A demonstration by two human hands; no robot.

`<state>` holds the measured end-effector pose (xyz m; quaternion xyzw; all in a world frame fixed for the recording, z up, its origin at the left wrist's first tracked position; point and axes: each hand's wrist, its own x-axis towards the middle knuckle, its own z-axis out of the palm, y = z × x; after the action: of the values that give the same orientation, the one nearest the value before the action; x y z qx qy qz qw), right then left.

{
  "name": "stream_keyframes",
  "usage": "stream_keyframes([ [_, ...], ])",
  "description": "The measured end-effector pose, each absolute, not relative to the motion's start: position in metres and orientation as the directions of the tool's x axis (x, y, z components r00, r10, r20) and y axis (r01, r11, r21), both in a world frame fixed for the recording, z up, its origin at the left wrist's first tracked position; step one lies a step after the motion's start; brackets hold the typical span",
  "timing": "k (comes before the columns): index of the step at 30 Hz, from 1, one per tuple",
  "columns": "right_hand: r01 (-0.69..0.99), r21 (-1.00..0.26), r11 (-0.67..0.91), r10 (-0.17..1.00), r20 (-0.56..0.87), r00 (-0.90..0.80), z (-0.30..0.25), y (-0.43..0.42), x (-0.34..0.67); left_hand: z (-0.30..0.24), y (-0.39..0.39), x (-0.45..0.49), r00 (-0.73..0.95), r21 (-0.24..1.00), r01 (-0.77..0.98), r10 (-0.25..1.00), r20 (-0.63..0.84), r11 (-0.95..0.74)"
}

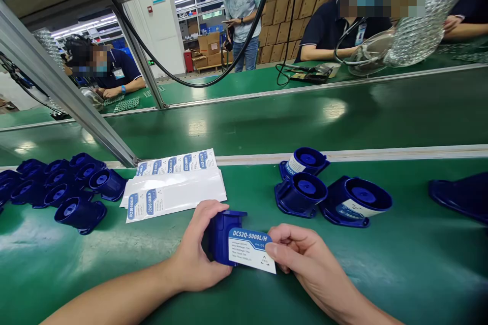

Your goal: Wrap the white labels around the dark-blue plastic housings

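Head camera. Grips a dark-blue plastic housing (220, 236) in the left hand (198, 256), fingers curled round its left side, low at the green bench's (400, 264) near edge. Pinches a DC52Q-5000L/H label (249, 250) between right hand (308, 264) thumb and forefinger, laid against the housing's front, touching both hands. Label sheets (171, 188) just behind; 3 labelled housings (301, 193) to the right, unlabelled housings (64, 188) far left.

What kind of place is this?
Probably a factory assembly line: a long green conveyor belt, piles of identical blue housings, and label sheets. The left hand holds one housing; the right hand pinches a label on it.
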<state>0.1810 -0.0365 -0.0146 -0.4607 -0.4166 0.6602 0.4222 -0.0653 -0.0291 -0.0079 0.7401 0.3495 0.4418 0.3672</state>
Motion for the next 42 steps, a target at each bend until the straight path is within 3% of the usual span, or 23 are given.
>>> stream_keyframes([
  [42, -0.162, -0.944, -0.288, 0.94, -0.247, -0.233, -0.0142, -0.0368, 0.1818, -0.0086, -0.026, -0.0652, 0.377, 0.844, 0.146, 0.818, 0.435, -0.516],
])
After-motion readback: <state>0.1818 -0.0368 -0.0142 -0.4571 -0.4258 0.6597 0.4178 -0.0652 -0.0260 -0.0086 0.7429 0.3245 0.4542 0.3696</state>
